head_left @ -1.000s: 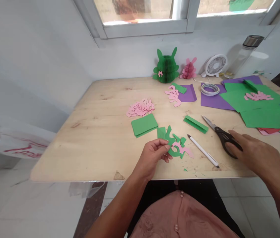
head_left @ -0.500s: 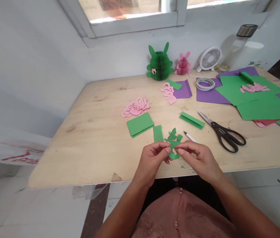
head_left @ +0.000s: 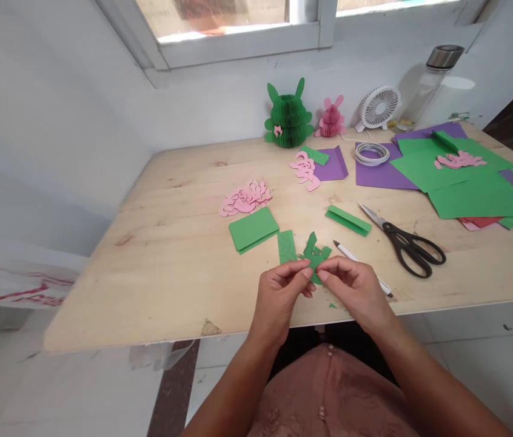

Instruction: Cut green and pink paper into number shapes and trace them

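Note:
Near the table's front edge, my left hand (head_left: 282,292) and my right hand (head_left: 355,289) pinch a small cut green paper piece (head_left: 315,261) between their fingertips. The fingers cover part of it. Close behind my left hand lies a small green rectangle (head_left: 287,246) with lines on it. A white pen (head_left: 346,250) lies partly under my right hand. Farther right rest black-handled scissors (head_left: 413,249), blades apart from the hands. Behind the hands are a folded green strip (head_left: 348,220) and a folded green card (head_left: 253,229).
Pink cutouts (head_left: 246,198) are piled left of centre. Purple sheets (head_left: 386,173), green sheets (head_left: 479,194) and a tape roll (head_left: 372,154) lie at right. Along the wall stand a green paper rabbit (head_left: 288,121), a pink one (head_left: 330,118), a fan (head_left: 379,108) and a bottle (head_left: 432,88).
The view has shifted slightly. My fingertips sit closer together over the green piece, hiding its lower part more, and more of the pen shows beyond my right hand.

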The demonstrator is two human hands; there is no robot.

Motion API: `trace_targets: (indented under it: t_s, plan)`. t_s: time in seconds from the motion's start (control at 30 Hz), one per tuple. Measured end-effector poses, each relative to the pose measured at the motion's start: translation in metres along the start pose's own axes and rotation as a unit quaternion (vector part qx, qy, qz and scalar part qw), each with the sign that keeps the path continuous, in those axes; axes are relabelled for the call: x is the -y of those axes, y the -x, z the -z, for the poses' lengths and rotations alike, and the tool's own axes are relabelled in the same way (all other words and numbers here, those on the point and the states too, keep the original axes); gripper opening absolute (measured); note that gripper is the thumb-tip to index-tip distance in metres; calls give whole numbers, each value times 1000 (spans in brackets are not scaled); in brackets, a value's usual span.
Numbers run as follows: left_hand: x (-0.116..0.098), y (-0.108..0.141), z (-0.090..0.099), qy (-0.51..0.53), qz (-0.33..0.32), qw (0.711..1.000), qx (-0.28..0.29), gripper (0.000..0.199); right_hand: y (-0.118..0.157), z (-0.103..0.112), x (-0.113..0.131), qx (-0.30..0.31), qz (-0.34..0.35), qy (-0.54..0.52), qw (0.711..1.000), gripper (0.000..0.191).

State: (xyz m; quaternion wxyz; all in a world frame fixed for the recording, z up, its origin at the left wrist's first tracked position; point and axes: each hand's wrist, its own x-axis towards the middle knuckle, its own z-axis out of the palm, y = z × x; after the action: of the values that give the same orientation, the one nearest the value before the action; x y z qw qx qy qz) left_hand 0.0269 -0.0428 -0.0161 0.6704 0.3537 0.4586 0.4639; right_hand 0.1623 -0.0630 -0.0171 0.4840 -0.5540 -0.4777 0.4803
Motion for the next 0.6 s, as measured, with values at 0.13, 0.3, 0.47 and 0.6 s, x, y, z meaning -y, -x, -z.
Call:
trace_targets:
  t_s: [0.13, 0.3, 0.47, 0.6]
  plan:
    - [3, 1, 0, 3, -1, 1000, 1, 12, -1, -4, -5, -12, 5, -11, 1000, 15]
    - [3, 2, -1, 3, -1, 1000, -6, 12, 0, -6, -6, -20, 19, 26, 999, 20]
    - [1, 5, 1, -20, 4, 1000, -21, 13, 7, -4, -1, -12, 56, 121, 991, 18]
    - [0, 3, 11, -31, -1, 999, -41, 15, 13, 9, -3, -56, 95, 183, 977, 18]
